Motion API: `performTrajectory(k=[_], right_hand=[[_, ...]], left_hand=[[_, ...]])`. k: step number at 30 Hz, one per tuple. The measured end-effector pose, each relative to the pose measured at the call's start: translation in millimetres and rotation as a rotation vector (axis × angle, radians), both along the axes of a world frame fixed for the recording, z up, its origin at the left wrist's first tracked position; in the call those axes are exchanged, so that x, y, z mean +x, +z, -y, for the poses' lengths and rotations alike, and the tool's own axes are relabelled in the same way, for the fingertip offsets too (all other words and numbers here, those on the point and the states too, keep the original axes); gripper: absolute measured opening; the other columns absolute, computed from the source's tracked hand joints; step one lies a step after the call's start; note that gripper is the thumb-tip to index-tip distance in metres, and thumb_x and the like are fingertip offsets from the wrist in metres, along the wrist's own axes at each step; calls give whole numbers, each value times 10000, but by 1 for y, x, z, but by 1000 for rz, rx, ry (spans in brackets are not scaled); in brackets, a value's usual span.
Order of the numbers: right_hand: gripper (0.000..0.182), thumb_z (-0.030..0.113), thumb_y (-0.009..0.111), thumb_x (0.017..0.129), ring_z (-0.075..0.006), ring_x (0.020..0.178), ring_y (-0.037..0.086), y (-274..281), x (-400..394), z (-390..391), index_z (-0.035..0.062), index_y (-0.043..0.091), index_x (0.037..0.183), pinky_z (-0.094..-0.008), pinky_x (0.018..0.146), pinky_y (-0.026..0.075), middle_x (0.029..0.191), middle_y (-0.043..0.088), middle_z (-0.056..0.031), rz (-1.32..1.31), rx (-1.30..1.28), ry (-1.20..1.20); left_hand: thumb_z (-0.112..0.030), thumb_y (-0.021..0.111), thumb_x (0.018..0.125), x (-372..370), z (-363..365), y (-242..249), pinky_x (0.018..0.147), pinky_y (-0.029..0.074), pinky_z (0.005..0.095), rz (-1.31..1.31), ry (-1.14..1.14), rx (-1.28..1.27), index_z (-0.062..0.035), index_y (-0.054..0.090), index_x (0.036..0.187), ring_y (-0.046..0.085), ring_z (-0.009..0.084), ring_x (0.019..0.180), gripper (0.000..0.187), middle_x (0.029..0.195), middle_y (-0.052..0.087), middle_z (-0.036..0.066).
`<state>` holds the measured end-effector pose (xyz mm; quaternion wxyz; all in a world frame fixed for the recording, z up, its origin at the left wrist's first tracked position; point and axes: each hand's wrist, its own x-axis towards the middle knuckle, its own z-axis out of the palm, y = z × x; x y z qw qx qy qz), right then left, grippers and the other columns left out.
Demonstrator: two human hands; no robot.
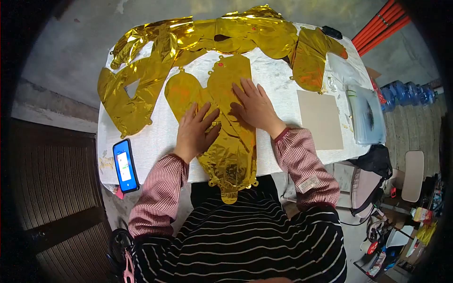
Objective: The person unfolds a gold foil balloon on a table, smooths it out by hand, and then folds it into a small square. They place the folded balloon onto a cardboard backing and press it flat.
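Observation:
A flat gold foil balloon (229, 141) lies in front of me, its tabbed lower end hanging over the table's near edge. My left hand (194, 132) rests on its left part, fingers spread. On the upper right of the same foil lies my right hand (257, 106), also with fingers apart and the palm down. Neither hand grips anything. Small tabs with holes stick out along the foil's outline, and a red dot shows near its top. More gold foil balloons (134, 94) lie to the left, and others (264, 35) overlap along the far side.
The white-covered table (278, 78) carries a lit phone (125, 165) at left. To the right lie a beige board (321, 120), a clear plastic bag (367, 115) and, at the far corner, a black object (332, 32). Blue bottles (408, 94) and red poles (382, 26) stand beyond.

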<state>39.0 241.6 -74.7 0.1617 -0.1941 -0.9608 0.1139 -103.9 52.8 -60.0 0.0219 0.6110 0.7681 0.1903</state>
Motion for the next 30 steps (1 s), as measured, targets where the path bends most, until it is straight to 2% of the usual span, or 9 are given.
performTrajectory(k=[8,11,14,19,22,26,28,30], right_hand=[[619,425,547,939,-337,1399,313,-7,-2,-2,96,399,1441,-482,1125,249,1476,379,-180,56,71,-4],[617,428,556,936,-326,1400,315,-9,-2,-4,96,408,1435,-481,1120,257,1475,385,-169,25,86,13],[604,425,560,938,-318,1399,319,-12,-2,-5,97,421,1426,-473,1122,259,1475,387,-165,14,86,17],[593,421,552,945,-321,1397,322,-12,-3,-5,95,424,1422,-466,1125,257,1476,384,-169,9,76,5],[593,428,546,946,-325,1394,325,-11,-3,-5,94,424,1420,-465,1126,256,1475,385,-171,18,76,-6],[597,435,557,936,-332,1387,332,-14,-4,-5,94,437,1412,-466,1122,263,1467,391,-179,-19,75,-7],[598,434,560,934,-333,1385,334,-14,-3,-6,93,439,1410,-466,1120,265,1466,392,-181,-32,84,-7],[593,429,559,934,-339,1380,340,-14,-4,-5,92,442,1408,-466,1116,272,1464,392,-187,-23,77,-3]], left_hand=[[-340,631,884,-4,4,4,1075,308,506,72,-10,-21,-176,569,1323,349,432,1341,473,1431,462,133],[-323,680,851,-6,15,12,1082,311,502,181,-41,89,-122,569,1310,357,423,1340,513,1414,474,148],[-299,757,778,0,43,26,1096,309,489,158,-148,-59,-46,583,1255,386,379,1339,568,1386,495,161],[-277,785,743,22,69,43,1096,313,490,282,-198,-67,-60,609,1252,381,388,1346,581,1390,492,167],[-345,739,781,27,71,32,1110,290,476,231,-214,-118,-110,617,1256,344,378,1368,544,1431,455,147],[-345,723,794,29,69,34,1110,293,475,190,-232,-94,-102,604,1271,355,380,1361,548,1422,463,152],[-280,767,753,29,61,40,1093,322,485,227,-193,-61,-72,585,1282,384,383,1344,597,1387,490,167],[-287,752,771,30,39,38,1088,330,482,235,-242,-14,-65,586,1268,387,376,1344,569,1377,498,165]])
